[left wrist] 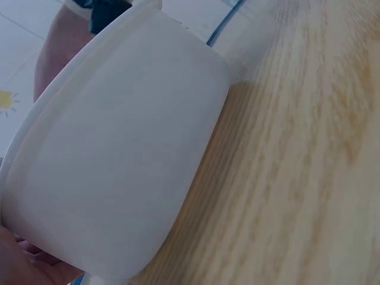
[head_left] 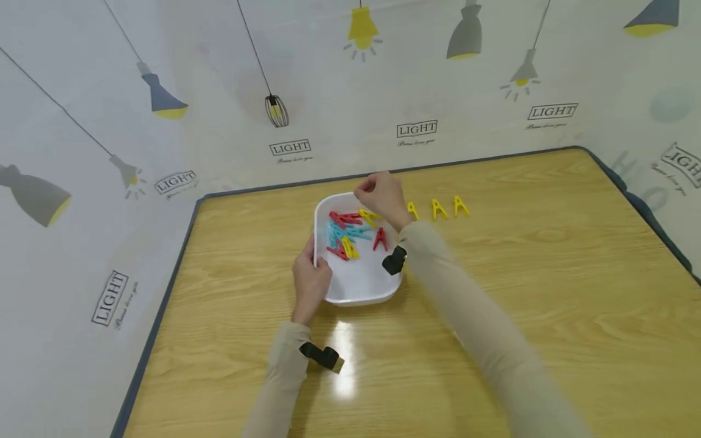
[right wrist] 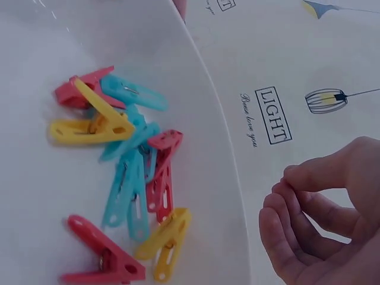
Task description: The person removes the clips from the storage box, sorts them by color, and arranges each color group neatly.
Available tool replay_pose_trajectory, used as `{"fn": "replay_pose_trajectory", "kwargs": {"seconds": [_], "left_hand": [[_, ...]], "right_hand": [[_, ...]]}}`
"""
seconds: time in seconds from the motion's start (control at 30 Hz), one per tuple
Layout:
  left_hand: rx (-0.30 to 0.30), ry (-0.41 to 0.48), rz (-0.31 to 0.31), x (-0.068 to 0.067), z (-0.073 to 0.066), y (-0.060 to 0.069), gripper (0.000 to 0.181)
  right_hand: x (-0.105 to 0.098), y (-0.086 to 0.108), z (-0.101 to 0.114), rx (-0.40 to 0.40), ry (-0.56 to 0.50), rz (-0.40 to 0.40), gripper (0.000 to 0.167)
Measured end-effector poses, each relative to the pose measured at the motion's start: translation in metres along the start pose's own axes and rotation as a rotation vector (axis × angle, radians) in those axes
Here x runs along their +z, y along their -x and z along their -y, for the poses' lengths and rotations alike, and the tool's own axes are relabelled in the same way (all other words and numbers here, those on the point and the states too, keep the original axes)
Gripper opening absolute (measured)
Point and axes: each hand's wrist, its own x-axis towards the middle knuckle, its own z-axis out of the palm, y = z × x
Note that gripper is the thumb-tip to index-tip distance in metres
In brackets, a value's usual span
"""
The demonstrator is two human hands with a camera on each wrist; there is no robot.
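Note:
My left hand [head_left: 312, 277] grips the left wall of a white plastic container [head_left: 358, 286], thumb over the rim; part of that hand [left wrist: 29, 261] shows at the container's outer side [left wrist: 119, 130] in the left wrist view. Inside lie several red, blue and yellow clips, among them a red one [head_left: 380, 239] apart from the pile and a yellow one [right wrist: 166, 243]. Over the far right rim is my right hand [head_left: 383, 196]. Its fingers curl with the thumb against the fingertips [right wrist: 282, 190], and nothing is visible between them in the right wrist view.
On the wooden table [head_left: 547, 274], right of the container, three yellow clips stand in a row: one [head_left: 412, 211] partly behind the right hand, another [head_left: 439, 210] in the middle, and the last [head_left: 460, 206] at the right. Behind is a lamp-printed wall covering [head_left: 339, 121].

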Motion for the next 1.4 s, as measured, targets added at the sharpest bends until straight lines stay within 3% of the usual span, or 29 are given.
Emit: {"fn": "replay_pose_trajectory", "kwargs": {"seconds": [0.23,0.5,0.73,0.9,1.17,1.4], "left_hand": [[0.0,0.008,0.011,0.01,0.001,0.006,0.057],[0.024,0.02,0.005,0.016,0.0,0.01,0.057],[0.085,0.005,-0.023,0.009,-0.006,0.008,0.058],[0.091,0.001,-0.01,0.005,-0.01,0.006,0.058],[0.081,-0.005,-0.02,0.003,-0.004,0.005,0.056],[0.052,0.013,-0.022,-0.001,0.001,0.003,0.056]], "right_hand": [[0.026,-0.006,-0.007,0.024,0.001,0.031,0.018],[0.028,-0.003,-0.02,0.095,-0.013,0.018,0.019],[0.029,-0.004,-0.025,0.038,-0.036,-0.074,0.017],[0.03,-0.004,-0.021,0.021,0.066,-0.105,0.012],[0.036,-0.001,-0.017,0.113,0.295,0.013,0.018],[0.044,-0.004,-0.015,0.114,0.408,0.066,0.02]]}}
